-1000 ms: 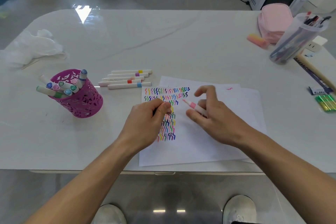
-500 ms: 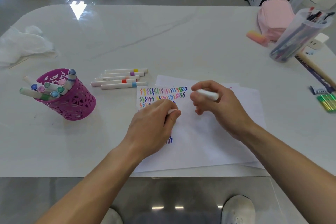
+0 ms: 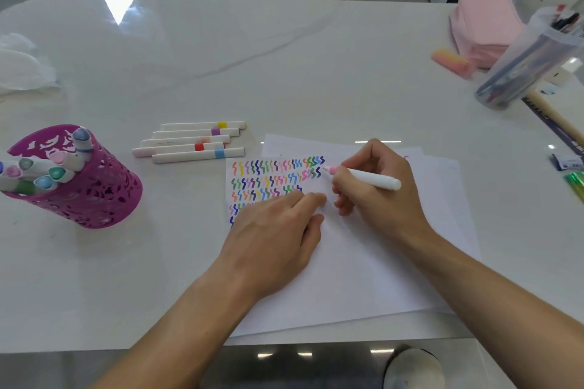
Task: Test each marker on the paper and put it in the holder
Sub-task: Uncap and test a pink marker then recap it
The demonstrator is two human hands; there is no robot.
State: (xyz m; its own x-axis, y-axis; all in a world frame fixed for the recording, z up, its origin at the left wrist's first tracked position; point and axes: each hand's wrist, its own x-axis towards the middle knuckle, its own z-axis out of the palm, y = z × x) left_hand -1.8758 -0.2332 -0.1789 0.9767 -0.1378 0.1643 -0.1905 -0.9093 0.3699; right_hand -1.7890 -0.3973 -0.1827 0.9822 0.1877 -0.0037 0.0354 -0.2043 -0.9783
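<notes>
I am looking down on a wide white table [image 3: 284, 73] with a faint grey vein. Near its front edge lie overlapping white sheets of paper [image 3: 363, 278]. The top sheet's upper left corner is filled with rows of short coloured squiggles [image 3: 271, 180].

At the far right I see a pink pouch [image 3: 483, 28] and, just beside it, a clear tub [image 3: 531, 66] of pens, leaning. On the left stands a magenta cut-out holder [image 3: 94, 199], well apart from the paper. Several capped markers [image 3: 47, 174] stick out of its mouth.

The left hand [image 3: 275, 230] lies palm down on the paper, covering the lower squiggles, its fingers bent and close together. I cannot tell whether it holds anything underneath.

The right hand [image 3: 379, 199] is just beside it, pinching a white marker [image 3: 373, 180] between thumb and fingers. The barrel points right and the pink tip is at the paper, at the end of the second squiggle row.

Between holder and paper, five white markers [image 3: 192, 142] lie side by side on the table, touching. Their bands are yellow, purple, peach, red and blue.
</notes>
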